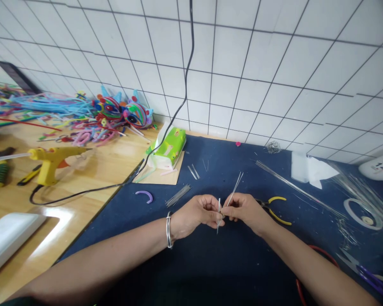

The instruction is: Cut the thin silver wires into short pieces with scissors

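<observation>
Above the dark desk (191, 263), my left fingers (212, 217), pinched closed, grip a short strip (219, 205); my right fingers (232, 211), closed too, hold thin wires (235, 187) leaning toward 1 o'clock. A loose pinch could let them slip askew.

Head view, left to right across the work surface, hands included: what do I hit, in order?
Yellow plastic glue gun → purple curved piece → silver metal bracelet → left hand pinching a slim pale strip → right hand pinching thin silvery wires → yellow-handled pliers → white ring.
</observation>
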Demonstrator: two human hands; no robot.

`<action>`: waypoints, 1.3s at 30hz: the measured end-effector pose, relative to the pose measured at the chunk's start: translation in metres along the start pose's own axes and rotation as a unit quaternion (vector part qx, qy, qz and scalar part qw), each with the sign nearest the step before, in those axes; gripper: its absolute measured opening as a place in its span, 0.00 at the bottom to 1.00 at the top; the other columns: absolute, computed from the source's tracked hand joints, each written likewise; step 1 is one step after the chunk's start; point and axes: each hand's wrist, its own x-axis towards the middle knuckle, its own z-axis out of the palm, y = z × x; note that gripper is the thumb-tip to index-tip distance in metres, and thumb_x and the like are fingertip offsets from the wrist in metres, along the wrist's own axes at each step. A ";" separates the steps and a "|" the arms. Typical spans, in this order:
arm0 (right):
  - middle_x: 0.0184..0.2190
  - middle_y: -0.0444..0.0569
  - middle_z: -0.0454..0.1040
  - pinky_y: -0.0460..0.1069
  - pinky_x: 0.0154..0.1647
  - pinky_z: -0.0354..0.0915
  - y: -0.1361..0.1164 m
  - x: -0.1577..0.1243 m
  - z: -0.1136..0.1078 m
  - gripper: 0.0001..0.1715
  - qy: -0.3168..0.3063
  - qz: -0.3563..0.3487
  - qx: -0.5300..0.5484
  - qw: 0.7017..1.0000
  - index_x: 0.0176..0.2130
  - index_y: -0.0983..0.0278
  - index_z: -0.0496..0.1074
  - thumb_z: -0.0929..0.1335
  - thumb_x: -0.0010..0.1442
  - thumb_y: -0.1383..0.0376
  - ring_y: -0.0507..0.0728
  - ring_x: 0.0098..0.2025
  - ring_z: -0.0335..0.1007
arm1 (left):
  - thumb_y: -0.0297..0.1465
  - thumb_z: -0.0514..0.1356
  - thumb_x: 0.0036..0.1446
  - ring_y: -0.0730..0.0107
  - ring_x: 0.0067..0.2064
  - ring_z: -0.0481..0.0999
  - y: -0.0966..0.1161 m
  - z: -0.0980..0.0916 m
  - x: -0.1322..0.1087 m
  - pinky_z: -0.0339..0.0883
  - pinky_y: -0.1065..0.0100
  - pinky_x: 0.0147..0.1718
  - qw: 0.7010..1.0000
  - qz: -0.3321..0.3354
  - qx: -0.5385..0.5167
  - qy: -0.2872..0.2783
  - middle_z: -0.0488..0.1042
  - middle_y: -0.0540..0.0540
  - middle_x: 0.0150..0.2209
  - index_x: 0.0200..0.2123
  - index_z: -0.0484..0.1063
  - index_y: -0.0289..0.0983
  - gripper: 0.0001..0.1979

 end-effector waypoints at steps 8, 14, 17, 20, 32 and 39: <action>0.22 0.42 0.67 0.43 0.22 0.59 -0.004 0.000 -0.001 0.10 -0.001 -0.007 -0.007 1.000 0.30 0.66 0.68 0.68 0.50 0.61 0.48 0.23 0.63 | 0.26 0.64 0.44 0.72 0.29 0.74 -0.004 0.000 0.000 0.68 0.69 0.29 1.000 0.018 0.008 -0.004 0.71 0.49 0.25 0.30 0.65 0.32 0.10; 0.24 0.43 0.67 0.43 0.23 0.60 -0.011 -0.003 -0.010 0.12 0.038 -0.022 0.026 0.999 0.32 0.65 0.67 0.65 0.54 0.58 0.48 0.24 0.64 | 0.27 0.64 0.44 0.71 0.29 0.74 -0.003 0.000 0.001 0.67 0.69 0.28 0.999 0.014 0.028 -0.025 0.71 0.48 0.26 0.30 0.66 0.32 0.10; 0.23 0.43 0.67 0.43 0.22 0.61 -0.013 -0.005 -0.010 0.12 0.020 -0.017 0.016 1.000 0.31 0.66 0.67 0.66 0.54 0.58 0.48 0.23 0.65 | 0.27 0.63 0.45 0.70 0.30 0.74 -0.003 -0.001 0.002 0.67 0.69 0.28 0.999 0.017 0.041 -0.023 0.71 0.47 0.27 0.31 0.66 0.32 0.09; 0.23 0.44 0.68 0.44 0.22 0.62 -0.014 -0.006 -0.009 0.12 0.002 -0.011 -0.017 1.000 0.31 0.66 0.68 0.66 0.53 0.58 0.49 0.24 0.66 | 0.26 0.62 0.46 0.69 0.30 0.74 -0.003 -0.002 0.003 0.67 0.69 0.28 0.998 0.023 0.057 -0.022 0.72 0.47 0.27 0.31 0.67 0.32 0.08; 0.22 0.42 0.71 0.45 0.27 0.61 -0.027 -0.014 0.002 0.08 0.067 -0.087 -0.210 0.972 0.28 0.62 0.71 0.64 0.55 0.62 0.50 0.24 0.66 | 0.28 0.62 0.45 0.74 0.27 0.72 0.000 0.002 0.001 0.65 0.71 0.29 0.995 0.033 0.098 0.001 0.74 0.47 0.25 0.28 0.70 0.31 0.07; 0.25 0.43 0.71 0.45 0.32 0.60 -0.023 -0.016 0.011 0.08 0.101 -0.187 -0.276 0.938 0.25 0.61 0.71 0.65 0.55 0.64 0.51 0.29 0.67 | 0.30 0.61 0.47 0.70 0.32 0.73 -0.004 -0.001 0.002 0.65 0.70 0.34 0.972 0.094 0.217 0.006 0.75 0.46 0.29 0.30 0.75 0.33 0.07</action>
